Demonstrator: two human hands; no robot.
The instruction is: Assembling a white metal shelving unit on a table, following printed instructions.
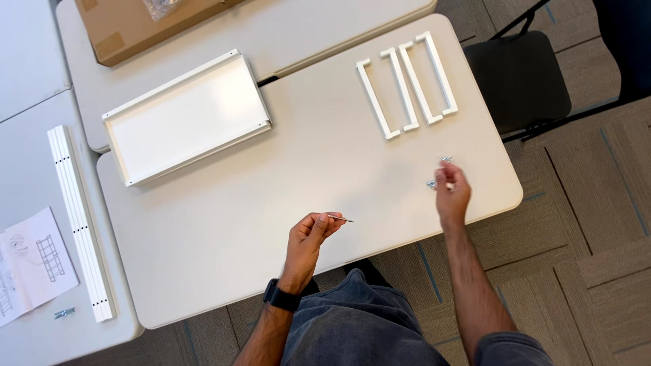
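Left hand (308,234): raised over the near part of the bench (224,224), grip clamped on a thin metal key (341,218) pinched between thumb and fingertips, its tip pointing right. Black watch (280,296) on the wrist.

Right hand (452,191): reaching to the bench's right edge, fingertips down on a small cluster of screws (434,183); whether the grip has clamped on one cannot be told. One more screw (445,159) lies just beyond the fingers.

Brackets (407,83): two white U-shaped pieces, side by side, far right of the bench, well apart from both hands.

Tray (186,116): white, shallow, open side up, far left of the bench.

Rails (80,224): white strips with holes, on the bench at left, beside an instruction sheet (30,264) and a small bolt (64,312).

Box (135,24): brown cardboard, far edge.

Chair (519,78): black, on the carpet to the right.
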